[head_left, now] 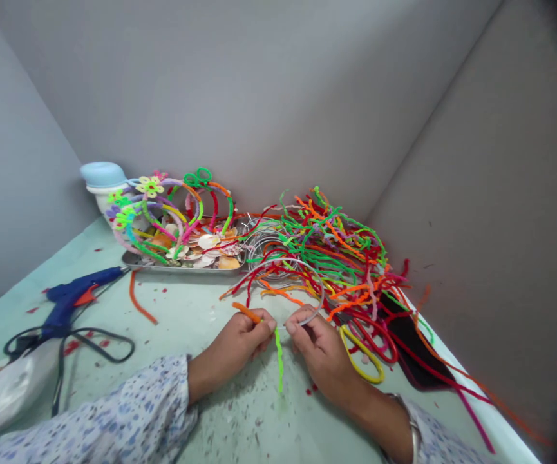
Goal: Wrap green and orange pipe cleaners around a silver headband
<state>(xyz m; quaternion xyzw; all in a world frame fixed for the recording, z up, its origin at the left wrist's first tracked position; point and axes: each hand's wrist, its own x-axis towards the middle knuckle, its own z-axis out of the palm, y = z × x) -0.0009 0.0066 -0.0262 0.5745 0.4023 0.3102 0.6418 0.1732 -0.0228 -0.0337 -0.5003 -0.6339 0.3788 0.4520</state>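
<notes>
My left hand [245, 338] is closed in a pinch over the table. From its grip an orange fuzzy length [246, 312] sticks out to the upper left, and a bright green pipe cleaner [279, 362] hangs down beside the fingertips. My right hand [320, 351], just to the right, pinches a thin pale headband [323, 293] that curves up and back over the pile. The fingertips of both hands are close together. Whether the orange length is wound on the headband's other end cannot be made out.
Behind are a heap of pipe cleaners [326, 258], a metal tray [186, 269] of shells with decorated headbands [196, 193], and a white bottle [104, 187]. A blue glue gun [66, 303] with a cord lies left. Yellow-handled scissors [372, 372] and a dark phone [418, 357] lie right.
</notes>
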